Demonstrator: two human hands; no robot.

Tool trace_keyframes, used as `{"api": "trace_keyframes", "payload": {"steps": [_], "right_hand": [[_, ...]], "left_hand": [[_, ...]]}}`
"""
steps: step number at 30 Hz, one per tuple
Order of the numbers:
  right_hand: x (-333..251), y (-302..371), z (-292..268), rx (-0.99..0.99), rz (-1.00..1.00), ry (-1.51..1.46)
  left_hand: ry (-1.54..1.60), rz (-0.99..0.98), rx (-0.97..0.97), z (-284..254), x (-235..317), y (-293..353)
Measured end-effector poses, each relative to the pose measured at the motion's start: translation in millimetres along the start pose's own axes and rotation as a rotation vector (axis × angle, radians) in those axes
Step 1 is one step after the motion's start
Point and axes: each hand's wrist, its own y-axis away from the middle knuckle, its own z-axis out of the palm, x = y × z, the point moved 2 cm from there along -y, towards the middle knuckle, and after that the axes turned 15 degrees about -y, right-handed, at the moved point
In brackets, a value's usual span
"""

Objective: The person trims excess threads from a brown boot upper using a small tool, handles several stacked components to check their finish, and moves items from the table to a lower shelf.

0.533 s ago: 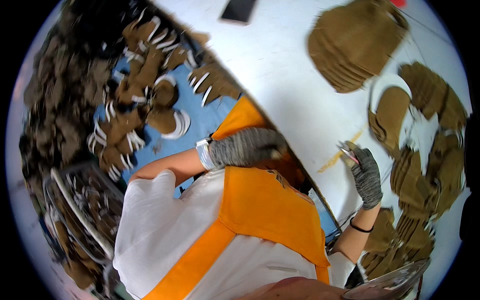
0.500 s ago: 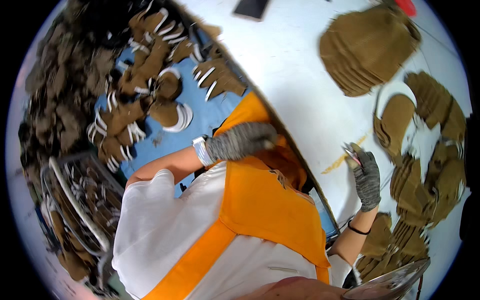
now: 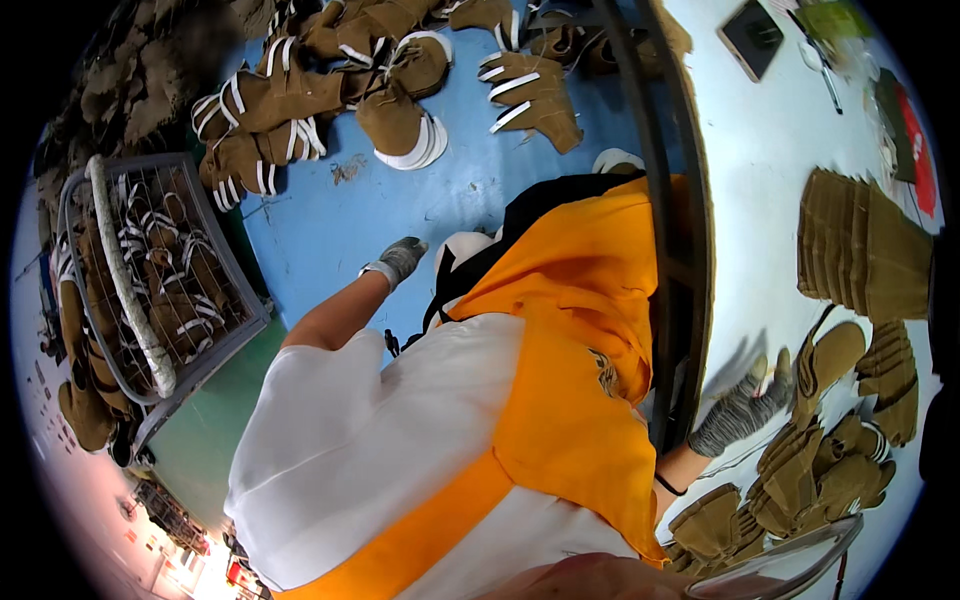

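My left hand (image 3: 404,258), in a grey knit glove, is low beside my orange apron (image 3: 570,250), over the blue floor covering (image 3: 320,240). Its fingers stretch out loosely and nothing shows in them. Over the white table (image 3: 740,170) is my right hand (image 3: 740,410), also gloved, with thumb and fingers pointing away from me. Between its fingertips a small red trace of the thread snips shows; the rest is hidden. Just right of it lies a brown knit piece (image 3: 835,355), near a bundle of brown gloves (image 3: 790,465).
A stack of brown knit pieces (image 3: 860,245) lies at the table's right. Farther back are a phone (image 3: 750,40) and a pen (image 3: 832,85). Brown gloves with white cuffs (image 3: 400,125) lie on the blue covering, and a wire basket (image 3: 165,270) of them stands left.
The view has swung to the right. My left hand has gone from in front of the apron down to its left side. My right hand is now nearer the brown pieces.
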Motion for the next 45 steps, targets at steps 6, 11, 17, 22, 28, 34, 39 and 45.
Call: {"api": "trace_keyframes", "payload": {"steps": [6, 11, 17, 22, 28, 34, 39, 45], "right_hand": [[-88, 0, 135, -0.579, -0.483, 0.434], [-94, -21, 181, -0.668, -0.648, 0.604], [-95, -34, 191, -0.747, -0.647, 0.493], [-96, -38, 196, -0.75, -0.639, 0.481], [-94, -43, 206, -0.703, -0.639, 0.532], [-92, -45, 211, -0.677, -0.671, 0.505], [-93, -50, 219, -0.681, -0.691, 0.548], [-87, -52, 222, -0.675, -0.674, 0.594]], "left_hand": [[0.385, 0.019, 0.005, 11, 44, -8], [0.56, 0.087, -0.02, 34, 21, -28], [0.372, -0.046, -0.07, 63, -18, -30], [0.178, 0.035, -0.062, 68, -28, -51], [0.474, 0.051, -0.114, 52, -10, -60], [0.125, 0.08, 0.18, -17, -17, -120], [0.158, -0.208, 0.754, -158, -11, -135], [-0.026, -0.347, 0.841, -275, -13, -203]]}}
